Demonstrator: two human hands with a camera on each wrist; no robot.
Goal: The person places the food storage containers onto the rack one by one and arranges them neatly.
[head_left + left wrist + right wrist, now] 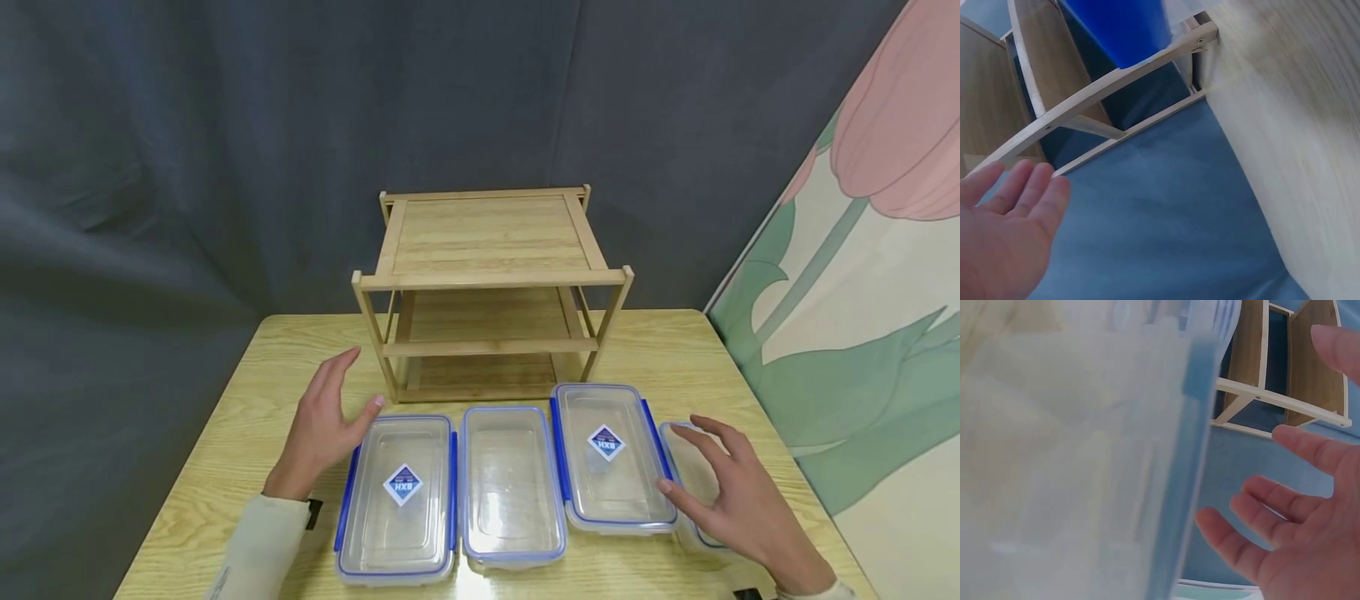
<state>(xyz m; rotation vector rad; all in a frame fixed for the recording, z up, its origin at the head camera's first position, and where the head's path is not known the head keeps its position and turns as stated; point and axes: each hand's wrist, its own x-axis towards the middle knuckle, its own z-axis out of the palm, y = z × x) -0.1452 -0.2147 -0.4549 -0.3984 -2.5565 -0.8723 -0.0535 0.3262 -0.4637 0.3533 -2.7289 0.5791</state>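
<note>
Four clear blue-rimmed containers (513, 483) lay side by side on the table (217, 500) before a wooden rack (491, 233), long axes running from the person toward it, the third set nearest the rack. Two diamond labels (403, 484) read BXH, upside down in the head view. The left hand (324, 425), thumb spread from its fingers, was beside the leftmost container; the right hand (742, 508), fingers spread, was over the rightmost, contact impossible to tell

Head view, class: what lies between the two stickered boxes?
One plain, blue-rimmed clear box lies between the left stickered box and the right stickered box, in the head view.
</note>
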